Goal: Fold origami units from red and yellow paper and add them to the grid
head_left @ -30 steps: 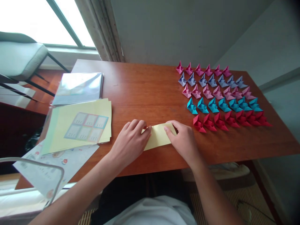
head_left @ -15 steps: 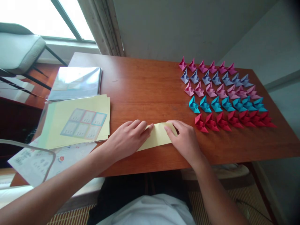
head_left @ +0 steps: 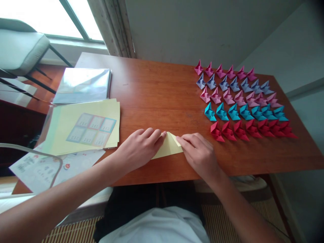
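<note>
A folded strip of pale yellow paper lies on the table near its front edge, between my two hands. My left hand rests over the strip's left part, its fingers close together and pressing on the upper edge. With closed fingers, my right hand grips the right end, where the top corner is turned down into a slanted flap. My fingers hide both ends of the paper.
Rows of folded paper boats in pink, lilac, turquoise and red stand on the right of the wooden table. At left lie yellow paper sheets, a glossy plastic-wrapped pack and a printed white sheet. A pale cable crosses the lower left.
My right hand has turned the strip's top right corner down and inward, making a slanted fold. My left hand stays on the left part. The view has shifted slightly.
</note>
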The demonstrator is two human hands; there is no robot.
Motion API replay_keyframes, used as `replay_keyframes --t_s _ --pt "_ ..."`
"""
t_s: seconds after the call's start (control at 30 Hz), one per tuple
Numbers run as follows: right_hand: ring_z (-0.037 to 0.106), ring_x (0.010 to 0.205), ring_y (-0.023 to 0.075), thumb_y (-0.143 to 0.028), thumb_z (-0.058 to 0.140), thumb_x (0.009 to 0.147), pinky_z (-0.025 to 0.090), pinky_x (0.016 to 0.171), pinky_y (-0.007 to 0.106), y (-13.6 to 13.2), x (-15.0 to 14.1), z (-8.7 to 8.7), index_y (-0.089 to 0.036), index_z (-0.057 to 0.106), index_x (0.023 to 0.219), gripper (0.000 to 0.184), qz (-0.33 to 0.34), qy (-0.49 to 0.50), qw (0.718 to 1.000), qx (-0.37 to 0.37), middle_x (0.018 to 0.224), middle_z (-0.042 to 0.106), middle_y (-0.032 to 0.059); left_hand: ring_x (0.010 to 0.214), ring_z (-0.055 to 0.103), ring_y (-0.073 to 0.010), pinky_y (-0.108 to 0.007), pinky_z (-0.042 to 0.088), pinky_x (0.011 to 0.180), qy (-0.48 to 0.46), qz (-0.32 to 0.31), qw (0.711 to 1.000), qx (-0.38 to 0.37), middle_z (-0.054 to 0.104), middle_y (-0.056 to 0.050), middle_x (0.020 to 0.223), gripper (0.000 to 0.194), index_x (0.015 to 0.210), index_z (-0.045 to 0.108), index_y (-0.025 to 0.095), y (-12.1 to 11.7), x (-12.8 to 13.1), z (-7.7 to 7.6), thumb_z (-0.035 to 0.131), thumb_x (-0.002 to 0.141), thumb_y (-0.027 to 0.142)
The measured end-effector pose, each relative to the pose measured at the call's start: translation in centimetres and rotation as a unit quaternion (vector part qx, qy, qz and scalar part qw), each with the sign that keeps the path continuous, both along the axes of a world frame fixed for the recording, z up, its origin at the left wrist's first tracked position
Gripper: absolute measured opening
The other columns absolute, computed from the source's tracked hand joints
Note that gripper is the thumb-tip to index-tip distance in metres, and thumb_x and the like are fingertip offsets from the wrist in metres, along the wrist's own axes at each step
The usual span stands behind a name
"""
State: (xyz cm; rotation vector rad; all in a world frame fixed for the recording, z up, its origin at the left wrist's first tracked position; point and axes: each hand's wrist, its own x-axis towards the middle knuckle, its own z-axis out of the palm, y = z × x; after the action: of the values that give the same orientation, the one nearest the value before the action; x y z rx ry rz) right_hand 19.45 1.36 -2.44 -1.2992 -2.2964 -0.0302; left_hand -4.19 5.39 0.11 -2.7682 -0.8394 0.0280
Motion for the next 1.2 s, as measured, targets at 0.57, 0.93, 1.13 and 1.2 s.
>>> replay_keyframes --t_s 0.57,0.93,1.13,1.2 --pt "0.063 0.121 0.0274 -0.01 0.057 0.097 0.055 0.097 0.043 -1.0 0.8 0.0 -0.015 0.07 0.122 0.029 0.129 -0.081 0.988 0.004 0.134 0.068 0.0109 0.082 0.058 -0.0202 -0.036 0.041 0.063 -0.001 0.02 1.0 0.006 0.062 -0.007 0.096 0.036 0.133 0.055 0.01 -0.6 0.2 0.0 0.046 0.099 0.013" --pt "0.062 0.123 0.0283 -0.01 0.061 0.095 0.056 0.097 0.045 -0.8 1.2 0.1 -0.019 0.071 0.125 0.033 0.136 -0.075 0.988 -0.021 0.136 0.067 0.0094 0.082 0.058 -0.0209 -0.036 0.041 0.062 -0.012 0.026 1.0 -0.005 0.062 -0.008 0.096 0.035 0.133 0.054 0.013 -0.5 0.2 -0.3 0.046 0.099 0.014" --pt "0.062 0.125 0.027 -0.01 0.057 0.098 0.055 0.1 0.044 -0.8 1.3 0.2 -0.017 0.07 0.125 0.031 0.153 -0.066 0.986 -0.02 0.136 0.067 0.0088 0.082 0.058 -0.0203 -0.036 0.041 0.064 -0.012 0.027 1.0 0.002 0.063 -0.008 0.095 0.036 0.134 0.054 0.013 -0.5 0.1 -0.3 0.045 0.099 0.014" --pt "0.061 0.126 0.0274 -0.01 0.057 0.098 0.055 0.1 0.044 -0.8 1.3 0.2 -0.016 0.07 0.125 0.031 0.155 -0.058 0.986 -0.021 0.136 0.067 0.0094 0.081 0.059 -0.0204 -0.036 0.041 0.063 -0.013 0.024 1.0 0.004 0.063 -0.008 0.095 0.037 0.134 0.055 0.012 -0.4 0.1 -0.3 0.046 0.099 0.013"
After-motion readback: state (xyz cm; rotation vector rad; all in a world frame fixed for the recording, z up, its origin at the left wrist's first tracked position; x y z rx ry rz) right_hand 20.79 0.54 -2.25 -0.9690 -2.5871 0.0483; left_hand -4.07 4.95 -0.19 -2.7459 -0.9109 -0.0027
